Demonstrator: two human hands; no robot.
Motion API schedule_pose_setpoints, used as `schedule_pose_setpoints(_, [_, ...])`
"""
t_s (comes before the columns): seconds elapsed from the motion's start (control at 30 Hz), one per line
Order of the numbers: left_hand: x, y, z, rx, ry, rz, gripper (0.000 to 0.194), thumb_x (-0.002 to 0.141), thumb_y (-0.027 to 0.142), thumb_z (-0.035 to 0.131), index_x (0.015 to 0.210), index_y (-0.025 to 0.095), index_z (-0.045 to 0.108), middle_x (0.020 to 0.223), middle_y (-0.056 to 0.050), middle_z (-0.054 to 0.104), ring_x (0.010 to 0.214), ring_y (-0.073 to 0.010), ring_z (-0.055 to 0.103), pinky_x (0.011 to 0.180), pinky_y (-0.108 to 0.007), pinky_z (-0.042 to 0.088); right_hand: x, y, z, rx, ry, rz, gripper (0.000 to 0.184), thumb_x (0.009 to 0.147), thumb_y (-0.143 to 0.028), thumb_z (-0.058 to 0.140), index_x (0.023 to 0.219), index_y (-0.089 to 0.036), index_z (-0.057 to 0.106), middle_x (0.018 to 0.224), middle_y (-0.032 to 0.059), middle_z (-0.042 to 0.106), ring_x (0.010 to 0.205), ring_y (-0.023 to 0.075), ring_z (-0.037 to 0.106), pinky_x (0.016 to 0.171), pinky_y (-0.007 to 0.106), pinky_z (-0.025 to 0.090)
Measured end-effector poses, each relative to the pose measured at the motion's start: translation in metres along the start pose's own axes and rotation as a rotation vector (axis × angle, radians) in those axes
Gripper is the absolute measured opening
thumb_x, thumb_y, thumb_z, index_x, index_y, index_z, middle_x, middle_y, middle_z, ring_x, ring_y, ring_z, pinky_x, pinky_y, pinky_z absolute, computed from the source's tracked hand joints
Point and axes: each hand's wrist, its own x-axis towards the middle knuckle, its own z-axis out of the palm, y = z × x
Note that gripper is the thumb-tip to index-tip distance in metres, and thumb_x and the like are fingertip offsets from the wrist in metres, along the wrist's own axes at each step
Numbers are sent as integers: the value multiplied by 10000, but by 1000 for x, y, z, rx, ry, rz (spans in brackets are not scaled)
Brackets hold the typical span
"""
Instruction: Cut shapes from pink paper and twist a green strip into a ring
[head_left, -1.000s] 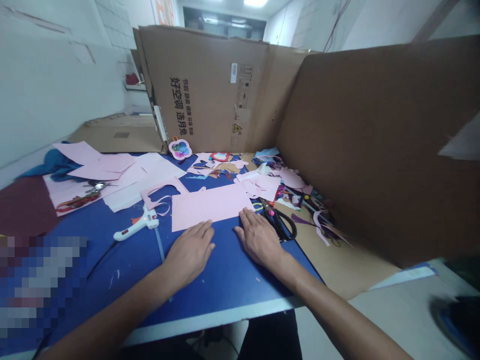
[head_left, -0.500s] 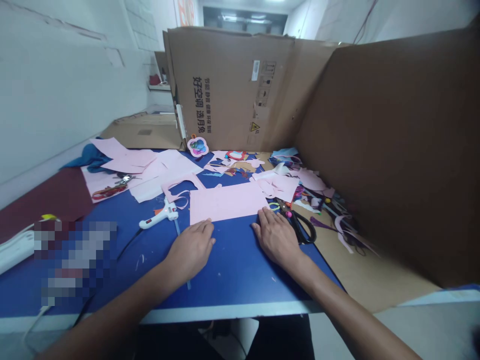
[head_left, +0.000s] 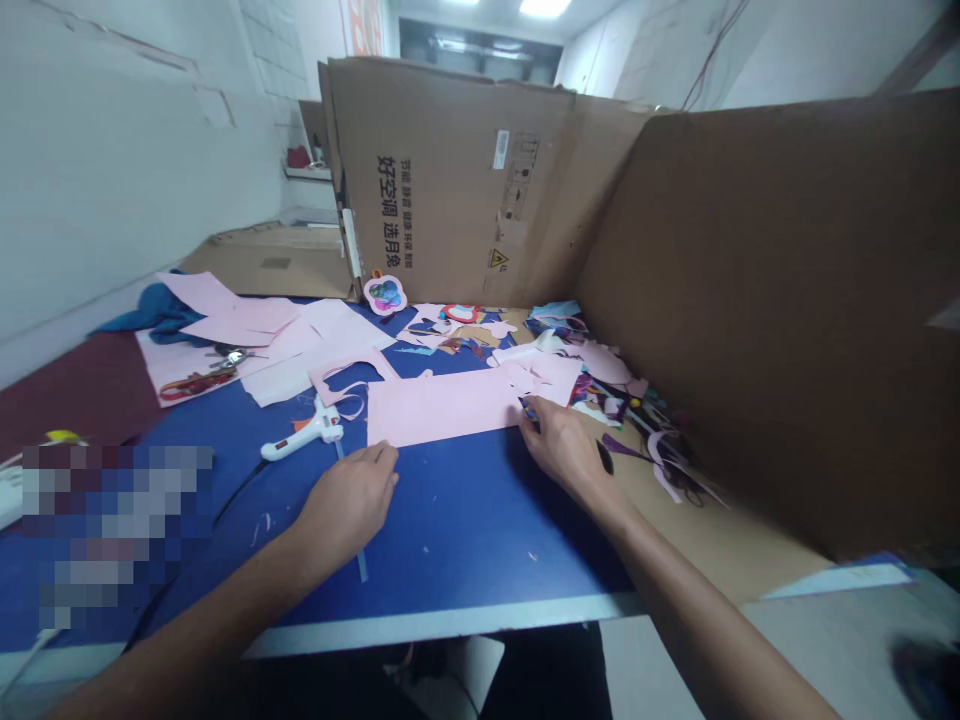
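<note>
A pink paper sheet (head_left: pixel 442 405) lies flat on the blue table. At its near left corner rests my left hand (head_left: pixel 352 500), loosely bent, with the fingertips at the edge and nothing visible in it. My right hand (head_left: pixel 559 440) is closed at the sheet's right end. A thin dark pointed thing (head_left: pixel 528 409) sticks out between its thumb and fingers; its kind does not show clearly. Behind the right wrist shows the black handle of scissors (head_left: pixel 605 457), the rest hidden by the hand. A white glue gun (head_left: pixel 304 435) lies left of the sheet.
Pink paper offcuts (head_left: pixel 540 370) and ribbon scraps crowd the back right. More sheets (head_left: pixel 247 320), a blue cloth (head_left: pixel 154 315) and small metal snips (head_left: pixel 232 357) lie at the back left. Cardboard walls (head_left: pixel 450 180) enclose the back and right. A flower-shaped tag (head_left: pixel 385 295) leans at the back.
My right hand has gone from lying spread at the sheet's corner to closed, with a dark tip poking out. My left hand has eased slightly back. The view has shifted a little.
</note>
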Motion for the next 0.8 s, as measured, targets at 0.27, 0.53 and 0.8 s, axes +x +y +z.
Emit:
schedule_pose_setpoints(0.27, [0,-3,6,-9,36,18,319,1020,153,371,1164,122,654,1242,-216,731,1120,-333,713,946,-458,563,56,20,10,270,-149,278,345,921,-406,653,1186,-201,735,1150,115,790,1035,280,725,788,318,470])
schedule_pose_setpoints(0.53, [-1,-1,10,-61,94,60,306,1001,135,381,1064,110,679,1195,-239,729,1074,-344,713,936,-484,564,65,23,15,632,-198,324,231,843,-389,723,917,-171,746,796,52,752,694,174,674,588,240,429])
schedule_pose_setpoints(0.8, [0,-13,12,-292,254,-21,341,964,267,554,1264,160,676,1498,-223,612,1393,-395,566,1139,-576,448,58,6,-12,1097,-210,304,275,688,-347,811,851,-185,660,646,-13,659,505,117,592,420,185,332])
